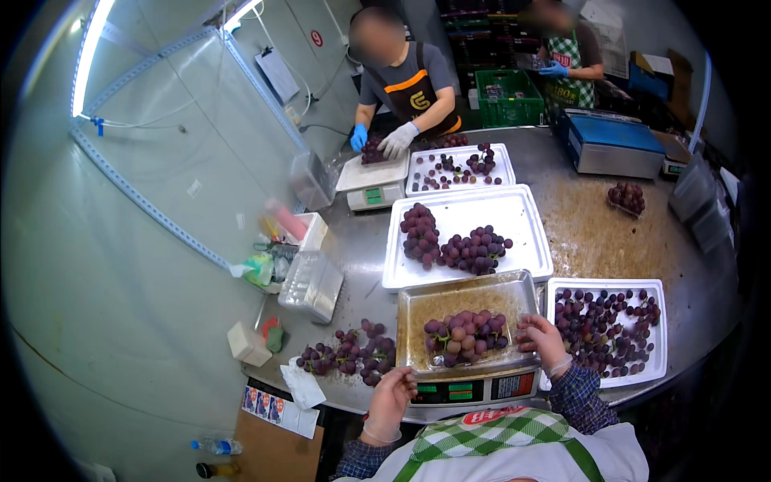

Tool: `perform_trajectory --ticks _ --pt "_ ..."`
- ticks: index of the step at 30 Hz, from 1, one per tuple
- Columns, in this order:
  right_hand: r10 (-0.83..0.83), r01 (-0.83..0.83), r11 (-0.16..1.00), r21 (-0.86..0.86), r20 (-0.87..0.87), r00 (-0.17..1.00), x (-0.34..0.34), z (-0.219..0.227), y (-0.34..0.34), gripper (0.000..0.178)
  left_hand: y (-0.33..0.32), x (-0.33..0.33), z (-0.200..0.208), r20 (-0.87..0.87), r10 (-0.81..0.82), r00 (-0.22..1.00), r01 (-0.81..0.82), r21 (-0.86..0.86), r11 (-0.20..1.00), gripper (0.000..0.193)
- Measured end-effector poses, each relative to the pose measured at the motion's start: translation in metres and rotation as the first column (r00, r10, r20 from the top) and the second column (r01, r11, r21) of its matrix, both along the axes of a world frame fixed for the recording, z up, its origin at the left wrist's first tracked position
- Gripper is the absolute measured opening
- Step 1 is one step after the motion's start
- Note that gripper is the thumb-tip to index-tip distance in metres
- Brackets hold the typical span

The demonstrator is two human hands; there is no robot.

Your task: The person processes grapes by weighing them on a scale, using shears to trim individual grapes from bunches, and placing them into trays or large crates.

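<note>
Steel counter, grape bunch [467, 336] on scale tray [418, 309], between loosely curled, empty hands [391, 398] [542, 340]

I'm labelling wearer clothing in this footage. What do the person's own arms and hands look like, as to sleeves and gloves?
Both forearms carry dark blue plaid shirt sleeves. The left hand and the right hand wear thin, see-through gloves with a rolled cuff showing at each wrist. No rings, watch or markings can be made out.

Plaid sleeves, seemingly thin clear gloves.
</note>
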State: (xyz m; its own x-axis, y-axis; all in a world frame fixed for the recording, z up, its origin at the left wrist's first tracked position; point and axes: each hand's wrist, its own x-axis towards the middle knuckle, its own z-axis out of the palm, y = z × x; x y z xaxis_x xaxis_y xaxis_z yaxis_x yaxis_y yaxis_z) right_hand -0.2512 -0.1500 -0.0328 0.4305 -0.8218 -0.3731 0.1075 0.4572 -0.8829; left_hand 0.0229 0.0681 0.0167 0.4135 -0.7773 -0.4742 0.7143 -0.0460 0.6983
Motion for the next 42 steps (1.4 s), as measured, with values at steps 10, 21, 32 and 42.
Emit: perform_trajectory --ticks 10,21,32,42 --pt "0.057 -0.057 0.998 -0.02 -0.012 0.998 0.007 0.003 0.001 0.043 -0.02 -0.001 0.004 -0.018 0.051 0.999 -0.053 -0.117 0.992 0.023" --pt "0.066 -0.067 0.997 -0.032 -0.031 0.997 0.011 -0.009 -0.002 0.043 -0.039 -0.008 0.009 -0.008 -0.024 1.0 0.024 -0.055 0.998 0.041" --pt "0.086 -0.088 0.996 -0.017 -0.079 0.993 0.018 -0.007 -0.004 0.043 -0.041 -0.003 0.006 -0.051 -0.058 0.997 0.056 -0.05 0.997 0.042" --pt "0.13 -0.133 0.991 -0.009 -0.137 0.982 0.019 -0.023 -0.018 0.052 -0.049 -0.003 0.017 0.069 -0.058 0.996 0.059 -0.013 0.998 0.042"
